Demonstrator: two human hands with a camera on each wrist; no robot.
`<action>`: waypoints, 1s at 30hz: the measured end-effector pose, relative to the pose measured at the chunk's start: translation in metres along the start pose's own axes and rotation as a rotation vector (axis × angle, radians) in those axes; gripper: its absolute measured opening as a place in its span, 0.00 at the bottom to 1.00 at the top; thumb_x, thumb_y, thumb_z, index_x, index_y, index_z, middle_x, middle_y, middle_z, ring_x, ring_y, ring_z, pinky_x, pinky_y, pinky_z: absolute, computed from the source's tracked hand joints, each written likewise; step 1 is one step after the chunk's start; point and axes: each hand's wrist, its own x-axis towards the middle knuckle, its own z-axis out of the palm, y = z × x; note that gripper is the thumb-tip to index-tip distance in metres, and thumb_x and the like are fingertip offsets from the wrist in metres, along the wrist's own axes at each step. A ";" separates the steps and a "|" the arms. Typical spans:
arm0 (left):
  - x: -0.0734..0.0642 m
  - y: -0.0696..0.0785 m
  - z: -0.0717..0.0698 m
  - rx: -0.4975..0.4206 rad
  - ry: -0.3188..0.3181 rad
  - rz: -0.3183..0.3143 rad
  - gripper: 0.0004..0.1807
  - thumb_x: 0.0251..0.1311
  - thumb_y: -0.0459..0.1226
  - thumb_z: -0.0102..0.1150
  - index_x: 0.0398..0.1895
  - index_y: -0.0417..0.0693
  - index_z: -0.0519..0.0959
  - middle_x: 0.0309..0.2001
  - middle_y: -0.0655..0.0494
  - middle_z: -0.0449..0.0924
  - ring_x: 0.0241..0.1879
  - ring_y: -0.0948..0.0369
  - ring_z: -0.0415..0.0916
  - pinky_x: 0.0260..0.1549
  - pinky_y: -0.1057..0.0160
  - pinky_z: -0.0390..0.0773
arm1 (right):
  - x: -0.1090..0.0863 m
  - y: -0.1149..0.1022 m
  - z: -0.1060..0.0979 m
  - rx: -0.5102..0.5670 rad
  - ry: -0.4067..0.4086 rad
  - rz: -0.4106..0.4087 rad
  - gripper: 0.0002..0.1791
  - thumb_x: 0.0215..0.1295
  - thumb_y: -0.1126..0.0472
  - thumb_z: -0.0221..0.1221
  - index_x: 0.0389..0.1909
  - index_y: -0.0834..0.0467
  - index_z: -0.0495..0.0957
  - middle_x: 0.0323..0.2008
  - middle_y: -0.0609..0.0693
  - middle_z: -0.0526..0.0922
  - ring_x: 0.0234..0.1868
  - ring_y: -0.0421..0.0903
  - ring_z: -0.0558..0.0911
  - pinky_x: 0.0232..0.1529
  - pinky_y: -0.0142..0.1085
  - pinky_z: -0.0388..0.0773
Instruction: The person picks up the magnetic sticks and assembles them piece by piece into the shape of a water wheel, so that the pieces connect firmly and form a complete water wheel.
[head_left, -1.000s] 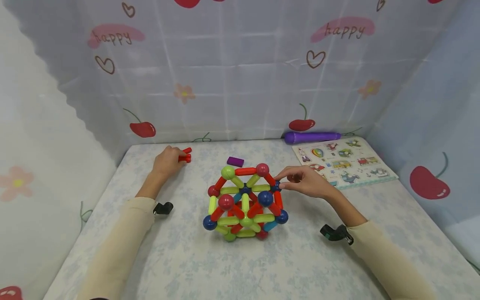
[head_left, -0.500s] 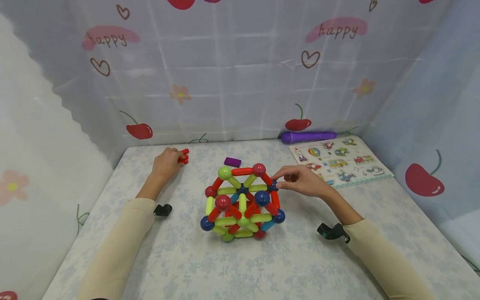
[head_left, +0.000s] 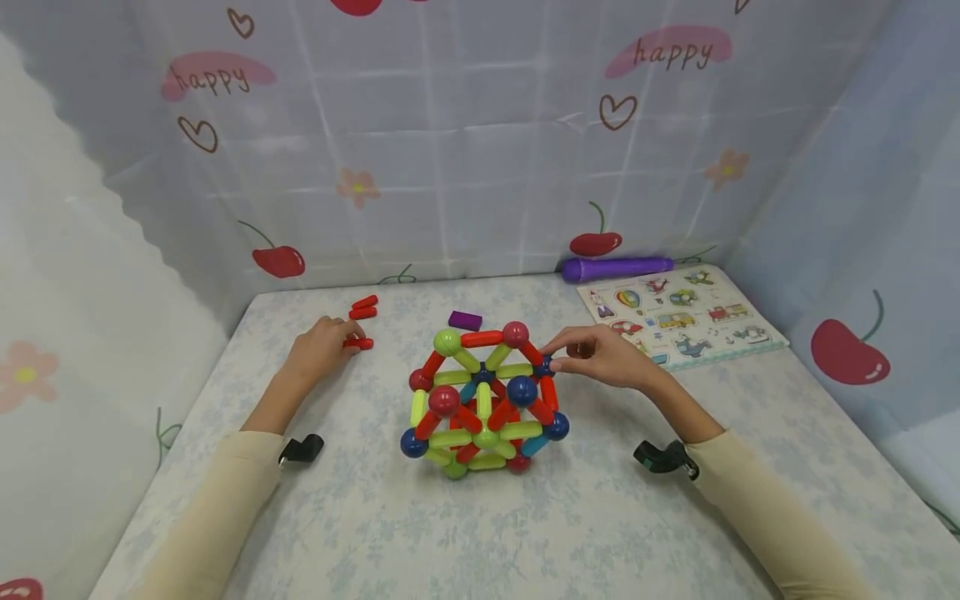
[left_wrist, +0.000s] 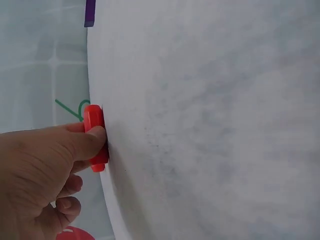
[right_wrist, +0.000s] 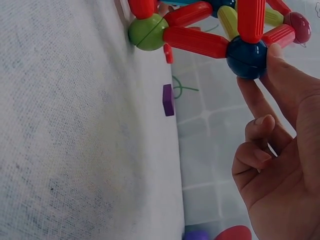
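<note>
My left hand (head_left: pixel 318 348) pinches a short red magnetic rod (left_wrist: pixel 93 117) between thumb and forefinger, just over the left part of the table. Two more red rods (head_left: pixel 363 313) lie behind it, close together. In the middle stands a ball-and-rod structure (head_left: pixel 487 439) of red, yellow-green and blue rods joined by coloured balls. At its right side my right hand (head_left: pixel 609 357) holds a dark blue ball (right_wrist: pixel 246 59) between thumb and forefinger, the other fingers curled beneath. Several rods attach to that ball. The structure's far lower side is partly hidden.
A small purple block (head_left: pixel 465 320) lies behind the structure. At the back right are a purple microphone-shaped stick (head_left: pixel 618 267) and a picture board (head_left: pixel 727 333) with printed vehicles. A printed curtain (head_left: pixel 480 167) hangs along the table's back edge.
My left hand has drawn toward me with one red rod, leaving the other two on the table. The right hand keeps its hold on the blue ball.
</note>
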 end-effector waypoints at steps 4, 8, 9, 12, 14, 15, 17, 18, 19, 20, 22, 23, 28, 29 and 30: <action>-0.013 0.009 -0.007 -0.057 0.067 0.062 0.14 0.68 0.37 0.73 0.55 0.47 0.88 0.48 0.47 0.89 0.52 0.47 0.78 0.41 0.42 0.86 | 0.000 0.000 -0.001 0.000 -0.003 0.021 0.13 0.73 0.62 0.70 0.56 0.54 0.90 0.39 0.50 0.85 0.29 0.49 0.72 0.31 0.34 0.67; -0.027 0.044 -0.037 -0.261 0.230 0.162 0.16 0.65 0.33 0.73 0.56 0.45 0.89 0.48 0.47 0.88 0.48 0.50 0.75 0.39 0.49 0.82 | 0.000 -0.002 -0.001 -0.002 -0.015 0.046 0.14 0.72 0.61 0.70 0.57 0.54 0.90 0.38 0.53 0.85 0.29 0.49 0.73 0.31 0.33 0.68; -0.031 0.057 -0.048 -0.317 0.267 0.196 0.16 0.65 0.32 0.73 0.56 0.45 0.89 0.49 0.48 0.88 0.48 0.51 0.75 0.39 0.50 0.80 | 0.000 -0.002 -0.001 -0.001 -0.020 0.049 0.14 0.72 0.61 0.70 0.57 0.54 0.90 0.38 0.54 0.85 0.29 0.49 0.73 0.31 0.34 0.68; -0.045 0.104 -0.079 -0.454 0.332 0.315 0.17 0.63 0.30 0.74 0.56 0.47 0.90 0.49 0.51 0.89 0.48 0.54 0.75 0.41 0.53 0.78 | 0.000 -0.003 0.000 0.005 -0.028 0.053 0.14 0.72 0.61 0.70 0.57 0.54 0.89 0.38 0.55 0.84 0.31 0.49 0.74 0.32 0.34 0.70; -0.055 0.134 -0.096 -0.503 0.332 0.393 0.16 0.63 0.32 0.76 0.54 0.48 0.90 0.47 0.55 0.90 0.48 0.56 0.75 0.43 0.54 0.79 | 0.000 -0.004 0.001 0.006 -0.027 0.053 0.14 0.72 0.61 0.70 0.57 0.54 0.89 0.38 0.54 0.84 0.31 0.50 0.74 0.33 0.34 0.70; -0.060 0.148 -0.103 -0.520 0.322 0.425 0.16 0.62 0.33 0.77 0.53 0.49 0.91 0.45 0.57 0.90 0.48 0.58 0.75 0.43 0.54 0.79 | 0.000 -0.004 0.002 0.005 -0.027 0.053 0.14 0.72 0.61 0.70 0.57 0.54 0.89 0.38 0.53 0.84 0.31 0.50 0.75 0.33 0.34 0.70; -0.069 0.172 -0.113 -0.537 0.295 0.483 0.14 0.61 0.35 0.78 0.51 0.49 0.92 0.43 0.61 0.90 0.47 0.60 0.76 0.42 0.55 0.79 | 0.001 -0.004 0.002 0.002 -0.023 0.047 0.14 0.72 0.61 0.70 0.57 0.53 0.89 0.37 0.51 0.84 0.32 0.50 0.75 0.33 0.35 0.70; -0.073 0.182 -0.116 -0.541 0.279 0.505 0.13 0.61 0.36 0.79 0.49 0.49 0.92 0.43 0.62 0.90 0.47 0.61 0.76 0.42 0.55 0.80 | 0.001 -0.004 0.002 0.001 -0.022 0.045 0.14 0.72 0.60 0.70 0.57 0.53 0.89 0.36 0.49 0.84 0.32 0.51 0.75 0.33 0.35 0.70; -0.076 0.189 -0.118 -0.544 0.261 0.522 0.13 0.60 0.36 0.79 0.48 0.50 0.92 0.43 0.63 0.89 0.48 0.61 0.76 0.41 0.55 0.81 | 0.002 -0.004 0.002 -0.001 -0.022 0.044 0.14 0.72 0.60 0.70 0.57 0.53 0.89 0.36 0.49 0.84 0.32 0.51 0.75 0.33 0.35 0.70; -0.078 0.195 -0.119 -0.542 0.241 0.534 0.13 0.60 0.37 0.80 0.48 0.50 0.92 0.42 0.63 0.89 0.48 0.62 0.76 0.40 0.56 0.81 | 0.002 -0.004 0.003 0.001 -0.022 0.042 0.14 0.72 0.60 0.70 0.57 0.53 0.89 0.36 0.48 0.84 0.32 0.51 0.75 0.33 0.35 0.70; -0.082 0.203 -0.118 -0.531 0.204 0.551 0.13 0.59 0.37 0.80 0.47 0.50 0.93 0.42 0.64 0.89 0.49 0.63 0.75 0.38 0.58 0.81 | 0.003 -0.004 0.003 0.007 -0.023 0.042 0.14 0.72 0.60 0.70 0.57 0.53 0.89 0.36 0.48 0.84 0.32 0.51 0.75 0.34 0.35 0.70; -0.082 0.205 -0.116 -0.521 0.187 0.555 0.13 0.59 0.38 0.80 0.47 0.51 0.93 0.42 0.64 0.89 0.49 0.63 0.75 0.36 0.60 0.81 | 0.003 -0.003 0.003 0.013 -0.025 0.041 0.14 0.72 0.60 0.70 0.57 0.53 0.89 0.36 0.48 0.84 0.32 0.51 0.74 0.34 0.35 0.70; -0.083 0.208 -0.105 -0.503 0.124 0.548 0.12 0.59 0.37 0.81 0.47 0.52 0.93 0.42 0.65 0.90 0.44 0.64 0.72 0.27 0.65 0.76 | 0.002 -0.001 0.002 0.024 -0.029 0.035 0.14 0.73 0.61 0.70 0.56 0.53 0.89 0.37 0.50 0.86 0.32 0.51 0.74 0.33 0.35 0.70; -0.083 0.209 -0.102 -0.502 0.120 0.543 0.12 0.59 0.37 0.81 0.47 0.52 0.93 0.42 0.64 0.90 0.44 0.64 0.72 0.27 0.66 0.76 | 0.002 0.000 0.002 0.026 -0.028 0.035 0.14 0.73 0.61 0.70 0.56 0.53 0.89 0.38 0.51 0.86 0.32 0.51 0.74 0.33 0.35 0.70; -0.083 0.209 -0.101 -0.500 0.117 0.541 0.12 0.60 0.37 0.81 0.46 0.52 0.93 0.43 0.64 0.90 0.43 0.64 0.71 0.27 0.66 0.75 | 0.001 0.000 0.001 0.026 -0.027 0.036 0.14 0.73 0.61 0.70 0.56 0.53 0.89 0.38 0.52 0.86 0.32 0.51 0.74 0.33 0.35 0.70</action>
